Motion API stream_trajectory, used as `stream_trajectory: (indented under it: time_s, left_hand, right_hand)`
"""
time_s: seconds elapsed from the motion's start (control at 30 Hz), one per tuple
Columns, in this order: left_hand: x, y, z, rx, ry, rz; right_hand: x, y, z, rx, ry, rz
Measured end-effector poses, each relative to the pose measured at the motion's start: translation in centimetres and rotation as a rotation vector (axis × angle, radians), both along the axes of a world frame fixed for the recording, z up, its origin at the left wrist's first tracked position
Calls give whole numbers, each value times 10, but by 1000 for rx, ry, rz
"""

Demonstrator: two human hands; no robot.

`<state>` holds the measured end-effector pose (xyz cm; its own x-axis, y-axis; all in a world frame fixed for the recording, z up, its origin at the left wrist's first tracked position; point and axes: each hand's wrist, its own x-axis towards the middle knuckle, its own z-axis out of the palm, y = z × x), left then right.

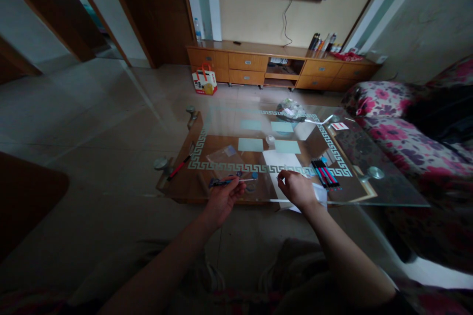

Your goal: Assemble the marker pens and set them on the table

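Fingers of the left hand (221,199) close around a dark pen-like tool (231,181) that lies level just above the glass surface (388,184). The right hand (297,188), fingers curled and pinched, touches the near edge of a white paper sheet (283,162); what it pinches is too small to tell. Right of it lies a bundle of red and black pens (325,174). Pale green paper squares (250,144) sit farther off. The red and white card (339,126) carries print too small to read.
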<state>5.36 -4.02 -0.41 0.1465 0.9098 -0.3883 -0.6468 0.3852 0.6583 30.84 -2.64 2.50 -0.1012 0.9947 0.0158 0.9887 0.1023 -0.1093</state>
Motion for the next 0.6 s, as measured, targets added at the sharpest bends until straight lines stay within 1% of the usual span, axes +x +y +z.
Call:
stream_trajectory:
  time_s: [0.13, 0.3, 0.47, 0.6]
  left_hand:
    - [0, 1, -1, 2, -1, 2]
    - [0, 1, 1, -4, -4, 6]
    - [0, 1, 0, 4, -4, -4]
    - [0, 1, 0, 16, 0, 1]
  right_hand:
    - [-3, 2, -2, -38, -84, -14]
    - [-6, 2, 0, -102, -131, -39]
    - [-8, 2, 5, -113, -145, -46]
    - [-9, 2, 5, -110, -147, -59]
